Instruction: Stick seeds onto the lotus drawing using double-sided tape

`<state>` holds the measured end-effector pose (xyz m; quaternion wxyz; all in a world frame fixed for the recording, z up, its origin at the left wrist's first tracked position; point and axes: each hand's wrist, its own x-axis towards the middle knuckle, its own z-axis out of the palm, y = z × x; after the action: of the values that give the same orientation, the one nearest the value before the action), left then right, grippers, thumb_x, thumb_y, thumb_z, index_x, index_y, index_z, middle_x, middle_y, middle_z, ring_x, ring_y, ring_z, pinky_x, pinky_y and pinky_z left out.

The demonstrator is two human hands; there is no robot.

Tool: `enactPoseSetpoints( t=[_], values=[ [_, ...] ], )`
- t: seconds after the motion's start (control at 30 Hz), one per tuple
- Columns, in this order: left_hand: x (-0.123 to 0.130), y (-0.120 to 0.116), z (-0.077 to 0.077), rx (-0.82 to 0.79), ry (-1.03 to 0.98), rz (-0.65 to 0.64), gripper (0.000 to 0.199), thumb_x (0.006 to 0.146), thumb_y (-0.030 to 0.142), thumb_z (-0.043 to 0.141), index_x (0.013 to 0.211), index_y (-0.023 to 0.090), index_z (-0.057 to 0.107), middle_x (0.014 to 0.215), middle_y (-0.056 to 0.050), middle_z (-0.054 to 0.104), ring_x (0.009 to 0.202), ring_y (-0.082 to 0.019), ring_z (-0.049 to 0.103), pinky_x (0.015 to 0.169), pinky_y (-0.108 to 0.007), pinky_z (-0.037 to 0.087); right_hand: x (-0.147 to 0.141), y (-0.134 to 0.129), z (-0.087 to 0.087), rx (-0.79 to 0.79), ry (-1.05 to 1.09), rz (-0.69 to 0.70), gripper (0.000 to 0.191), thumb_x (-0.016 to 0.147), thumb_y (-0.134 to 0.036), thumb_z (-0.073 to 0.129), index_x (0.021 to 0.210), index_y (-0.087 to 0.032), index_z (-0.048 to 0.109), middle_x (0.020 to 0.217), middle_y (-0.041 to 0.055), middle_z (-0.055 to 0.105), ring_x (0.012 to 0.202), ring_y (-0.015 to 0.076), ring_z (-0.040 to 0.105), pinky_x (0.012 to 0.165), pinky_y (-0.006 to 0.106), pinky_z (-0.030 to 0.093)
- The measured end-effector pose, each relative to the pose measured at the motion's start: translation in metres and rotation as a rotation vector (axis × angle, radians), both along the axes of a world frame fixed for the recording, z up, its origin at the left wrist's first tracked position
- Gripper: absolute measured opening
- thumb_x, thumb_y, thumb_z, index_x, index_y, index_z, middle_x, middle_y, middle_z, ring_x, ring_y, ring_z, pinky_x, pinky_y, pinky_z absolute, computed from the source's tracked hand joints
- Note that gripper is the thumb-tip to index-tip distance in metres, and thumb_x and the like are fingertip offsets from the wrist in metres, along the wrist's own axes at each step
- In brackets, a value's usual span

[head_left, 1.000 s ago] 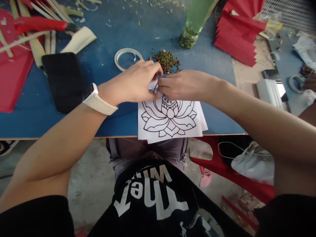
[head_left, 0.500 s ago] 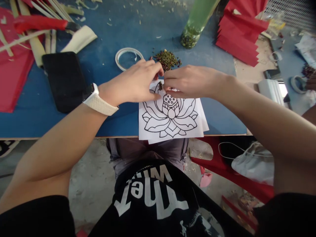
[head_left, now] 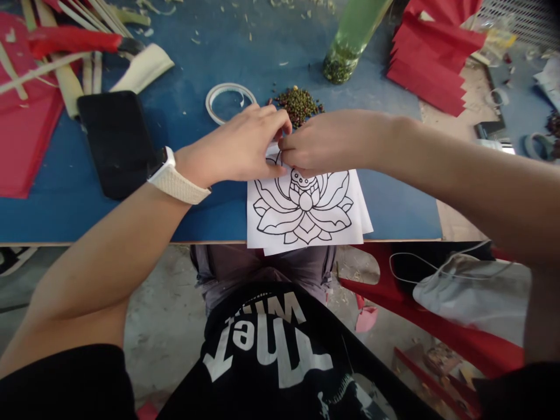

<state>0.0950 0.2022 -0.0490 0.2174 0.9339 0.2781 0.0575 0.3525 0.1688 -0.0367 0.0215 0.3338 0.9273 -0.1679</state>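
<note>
A sheet of paper with a black-outlined lotus drawing (head_left: 306, 219) lies at the table's front edge, over another white sheet. On its upper left part rests my left hand (head_left: 247, 143), thumb and curved fingers apart. My right hand (head_left: 315, 146) has come in from the right, its fingers closed together over the top of the drawing, close to the left fingertips. Whatever those fingers pinch, if anything, is hidden. Just beyond both hands lies a small heap of green and reddish-brown beans (head_left: 300, 106).
A roll of tape (head_left: 230, 104) and a black phone (head_left: 114, 143) lie to the left, near a red-handled knife (head_left: 74, 42) and pale plant strips. A green bottle with beans inside (head_left: 345, 44) stands behind. Folded red paper (head_left: 429, 64) lies at the right.
My right hand has shifted slightly left, covering the small dark bit that showed on the paper between the hands. My left hand has stayed nearly where it was.
</note>
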Motion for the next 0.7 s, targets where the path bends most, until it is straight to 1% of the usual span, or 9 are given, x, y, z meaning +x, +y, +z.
enactPoseSetpoints(
  t=[0.03, 0.13, 0.23, 0.37, 0.43, 0.5, 0.57, 0.6, 0.7],
  values=[
    [0.0, 0.0, 0.0, 0.004, 0.002, 0.0, 0.057, 0.092, 0.061, 0.079, 0.141, 0.034, 0.072, 0.16, -0.014, 0.078, 0.154, -0.048, 0.068, 0.136, -0.068, 0.056, -0.004, -0.001, 0.003, -0.001, -0.042, 0.038, 0.054, 0.128, -0.027, 0.075, 0.076, -0.018, 0.068, 0.103, -0.0011, 0.089, 0.132, 0.0278, 0.085, 0.112, 0.05, 0.062],
    [0.0, 0.0, 0.0, 0.015, 0.018, -0.002, 0.059, 0.092, 0.056, 0.08, 0.145, 0.032, 0.072, 0.164, -0.015, 0.077, 0.158, -0.046, 0.068, 0.139, -0.066, 0.056, -0.019, -0.005, 0.014, 0.052, -0.203, 0.127, 0.05, 0.113, -0.004, 0.083, 0.072, -0.018, 0.058, 0.105, -0.001, 0.09, 0.133, 0.0292, 0.087, 0.115, 0.05, 0.062],
    [0.0, -0.002, 0.002, 0.015, 0.025, 0.003, 0.06, 0.091, 0.055, 0.081, 0.145, 0.032, 0.071, 0.166, -0.015, 0.078, 0.16, -0.047, 0.069, 0.14, -0.063, 0.055, -0.029, -0.008, 0.024, 0.091, -0.312, 0.142, 0.048, 0.107, 0.003, 0.086, 0.074, -0.018, 0.058, 0.108, 0.0024, 0.09, 0.13, 0.0316, 0.088, 0.114, 0.05, 0.064],
    [0.001, -0.005, 0.006, 0.005, 0.053, 0.02, 0.061, 0.091, 0.055, 0.08, 0.146, 0.03, 0.069, 0.169, -0.017, 0.077, 0.163, -0.048, 0.068, 0.141, -0.062, 0.054, -0.028, -0.009, 0.024, 0.114, -0.343, 0.184, 0.041, 0.11, 0.0, 0.086, 0.08, -0.018, 0.066, 0.108, 0.0029, 0.089, 0.133, 0.0332, 0.086, 0.116, 0.052, 0.065],
    [0.001, -0.006, 0.007, 0.008, 0.061, 0.021, 0.06, 0.094, 0.054, 0.08, 0.147, 0.03, 0.069, 0.168, -0.016, 0.077, 0.164, -0.046, 0.068, 0.14, -0.06, 0.055, -0.025, -0.008, 0.021, 0.14, -0.332, 0.188, 0.033, 0.115, -0.004, 0.083, 0.087, -0.019, 0.074, 0.108, 0.0019, 0.088, 0.128, 0.03, 0.086, 0.113, 0.05, 0.066],
    [0.0, -0.005, 0.006, 0.011, 0.057, 0.019, 0.059, 0.097, 0.053, 0.079, 0.15, 0.029, 0.07, 0.167, -0.015, 0.077, 0.163, -0.044, 0.068, 0.139, -0.06, 0.056, -0.023, -0.009, 0.019, 0.182, -0.369, 0.177, 0.023, 0.121, -0.011, 0.081, 0.1, -0.018, 0.083, 0.111, 0.0045, 0.089, 0.117, 0.0282, 0.086, 0.105, 0.048, 0.065],
    [-0.002, -0.002, 0.001, 0.008, 0.037, 0.012, 0.058, 0.098, 0.054, 0.079, 0.15, 0.028, 0.071, 0.167, -0.015, 0.078, 0.162, -0.045, 0.068, 0.138, -0.062, 0.057, -0.02, -0.009, 0.017, 0.226, -0.446, 0.17, 0.015, 0.125, -0.018, 0.078, 0.115, -0.014, 0.087, 0.117, 0.0105, 0.089, 0.108, 0.0292, 0.086, 0.096, 0.047, 0.063],
    [-0.002, 0.0, -0.003, 0.01, 0.017, 0.011, 0.057, 0.097, 0.056, 0.08, 0.147, 0.03, 0.072, 0.167, -0.015, 0.079, 0.161, -0.046, 0.069, 0.137, -0.064, 0.057, -0.018, -0.009, 0.016, 0.243, -0.472, 0.167, 0.016, 0.126, -0.02, 0.076, 0.12, -0.012, 0.088, 0.12, 0.0126, 0.089, 0.104, 0.0298, 0.086, 0.092, 0.047, 0.062],
    [-0.002, 0.008, -0.016, 0.024, -0.045, 0.022, 0.055, 0.092, 0.064, 0.085, 0.138, 0.036, 0.074, 0.162, -0.012, 0.082, 0.157, -0.049, 0.071, 0.135, -0.065, 0.059, -0.008, -0.008, 0.008, 0.268, -0.404, 0.171, 0.021, 0.127, -0.022, 0.068, 0.126, -0.017, 0.088, 0.123, 0.009, 0.088, 0.104, 0.0292, 0.085, 0.089, 0.043, 0.059]
  ],
)
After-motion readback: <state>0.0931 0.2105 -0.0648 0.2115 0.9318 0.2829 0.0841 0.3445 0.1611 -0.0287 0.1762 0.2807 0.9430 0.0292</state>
